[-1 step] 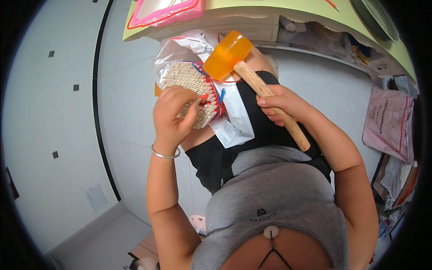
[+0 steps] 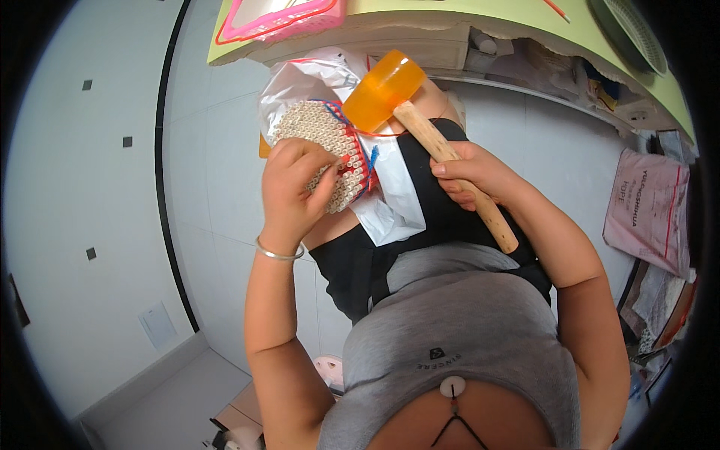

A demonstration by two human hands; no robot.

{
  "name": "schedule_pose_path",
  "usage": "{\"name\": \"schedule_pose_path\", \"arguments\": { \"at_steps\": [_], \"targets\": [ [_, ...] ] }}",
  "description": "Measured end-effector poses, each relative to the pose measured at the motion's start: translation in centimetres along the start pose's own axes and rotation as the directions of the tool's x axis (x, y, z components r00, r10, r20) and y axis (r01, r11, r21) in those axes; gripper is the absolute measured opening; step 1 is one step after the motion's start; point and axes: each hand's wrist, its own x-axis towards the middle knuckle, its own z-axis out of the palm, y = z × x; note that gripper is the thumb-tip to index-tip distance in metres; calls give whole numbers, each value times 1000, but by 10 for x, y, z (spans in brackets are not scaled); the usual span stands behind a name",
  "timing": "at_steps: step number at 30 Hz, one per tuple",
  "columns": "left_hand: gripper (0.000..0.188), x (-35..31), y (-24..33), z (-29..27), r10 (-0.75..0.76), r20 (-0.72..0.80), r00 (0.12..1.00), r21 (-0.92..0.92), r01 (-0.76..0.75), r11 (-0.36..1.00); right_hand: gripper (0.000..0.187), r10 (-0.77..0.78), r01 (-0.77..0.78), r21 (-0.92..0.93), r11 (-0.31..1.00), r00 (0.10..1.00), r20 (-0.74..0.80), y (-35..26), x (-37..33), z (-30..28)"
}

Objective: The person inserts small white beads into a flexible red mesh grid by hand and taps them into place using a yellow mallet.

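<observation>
A round bundle of thin tube-like sticks (image 2: 309, 120), pale-ended with red sides, rests on white plastic sheeting (image 2: 391, 196) across my lap. Blue string (image 2: 372, 159) is tied about its side. My left hand (image 2: 294, 180) is bent over the bundle's near face, thumb and forefinger pinching a thin red stick (image 2: 345, 160) among the pale ends; its lower part is hidden. My right hand (image 2: 466, 171) grips the wooden handle (image 2: 427, 133) of a mallet with a translucent orange head (image 2: 382, 91). The mallet head hangs just to the right of the bundle, above the sheeting.
Ahead stands a pale green table (image 2: 420, 9) with a pink basket (image 2: 300, 24) and a round dark-rimmed tray (image 2: 628, 34). Several items fill the shelf below. A pinkish sack (image 2: 649, 210) leans at the right, beside piled goods. A white wall (image 2: 82, 187) is on the left.
My left hand has shifted slightly toward the bundle, and the red stick shows less beyond the fingertips. The mallet stays in my right hand, almost unmoved.
</observation>
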Motion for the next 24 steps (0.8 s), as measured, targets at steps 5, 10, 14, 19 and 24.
{"name": "schedule_pose_path", "arguments": {
  "at_steps": [5,10,14,19,24],
  "targets": [
    [17,-8,0,19,-98,-171,980,4,100,995,25,3,-3,3,1000,1000,13,2,2,-5],
    [21,-25,-6,21,-38,-57,998,45,40,998,24,23,-23,37,999,1000,-9,0,3,-2],
    [24,-35,-1,22,-117,-194,974,-11,117,993,22,40,-39,36,999,999,-20,2,2,-3],
    [28,-49,6,36,-127,-203,971,-76,113,991,17,43,-41,81,996,998,-34,-1,1,-1],
    [25,-52,9,32,-178,-186,966,-89,164,982,15,60,-56,92,994,997,-42,1,4,0]
  ]
}}
